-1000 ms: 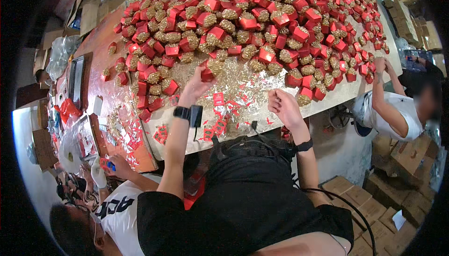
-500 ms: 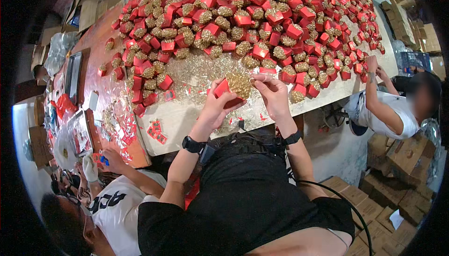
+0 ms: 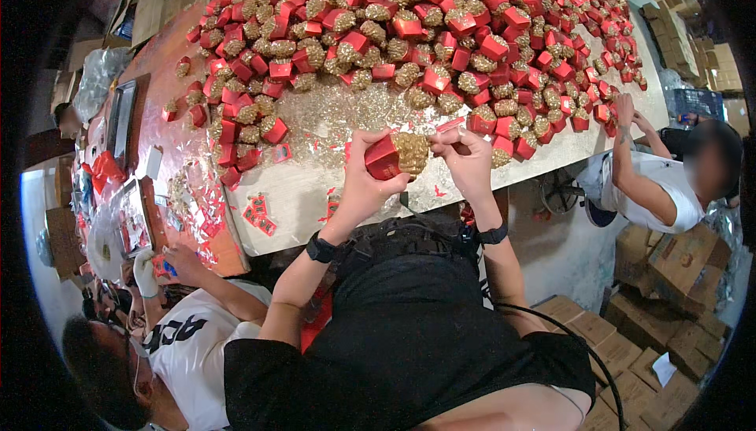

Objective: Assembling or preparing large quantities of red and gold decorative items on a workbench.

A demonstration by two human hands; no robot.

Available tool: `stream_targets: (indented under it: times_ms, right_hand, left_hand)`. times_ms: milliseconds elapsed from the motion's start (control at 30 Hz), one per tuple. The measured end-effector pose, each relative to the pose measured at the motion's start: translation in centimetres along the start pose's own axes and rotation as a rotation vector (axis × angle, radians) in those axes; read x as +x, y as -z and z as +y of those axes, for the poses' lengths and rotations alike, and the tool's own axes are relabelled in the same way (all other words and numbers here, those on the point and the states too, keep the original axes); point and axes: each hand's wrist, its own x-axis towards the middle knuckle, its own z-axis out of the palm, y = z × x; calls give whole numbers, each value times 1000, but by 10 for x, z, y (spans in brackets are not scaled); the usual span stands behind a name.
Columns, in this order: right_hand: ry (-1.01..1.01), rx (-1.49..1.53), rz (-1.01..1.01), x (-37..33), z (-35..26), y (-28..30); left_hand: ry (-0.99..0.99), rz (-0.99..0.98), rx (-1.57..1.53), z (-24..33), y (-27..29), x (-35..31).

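The left hand [image 3: 364,185] is gripping a red-and-gold ornament [image 3: 384,158], thumb running along the lower side, fingers closing over the top, and that piece is sitting in front of the person's body, just above the near edge of the pale table [image 3: 303,222]. Smooth, flat-sided red is facing the palm, the facets catching the light; the gold end is pointing right, all rounded bumps and metallic sheen, like a pinecone. And here's the right hand [image 3: 466,166], fingers curling, thumb and fingertips bunching right beside that knobbly gold; whether they are pinching some scrap or touching the gold, I cannot tell. Black bands are circling both wrists.

Beyond the hands, a great heap [image 3: 409,29] of the same pieces is sprawling over the tabletop, hard glossy angles jostling with rough golden lumps. Between heap and hands, gold glitter [image 3: 311,112] is coating the surface, gritty and sparkling, with white and red shreds lying among it. Small, flat red cards [image 3: 258,214] are overlapping near the front edge. Over on the left, a co-worker in a white shirt [image 3: 206,344] is leaning toward the orange-brown table [image 3: 169,61], where a crinkled red bag [image 3: 105,172] is slumping.
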Motion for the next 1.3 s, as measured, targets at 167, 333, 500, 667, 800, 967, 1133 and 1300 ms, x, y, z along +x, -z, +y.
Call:
stream_targets:
  times_ms: [167, 333, 500, 667, 800, 967, 1133, 1300]
  right_hand:
    - [26, -11, -105, -1, -10, 7]
    - [-2, -146, -158, -2, -10, 19]
    - [-32, -150, -103, -10, -10, 19]
    - [-63, -308, 14, -31, -7, 31]
    - [-127, -489, 256, -70, -2, 76]
    - [-237, -846, 419, -129, 39, 161]
    - [-399, -1041, 315, -165, 162, 229]
    - [-642, -1093, -315, -100, 152, 184]
  left_hand:
    - [-90, -35, 141, 4, 0, -4]
    - [-252, -51, 192, -8, -4, -6]
    - [-454, -166, 4, -42, -7, 5]
    - [-431, -382, 346, -16, 16, 33]
    - [-444, -118, 1303, -126, 114, 65]
    - [354, 369, 1310, -185, 215, 71]
    - [543, 427, 1335, -203, 231, 96]
    - [334, 592, 978, -198, 214, 90]
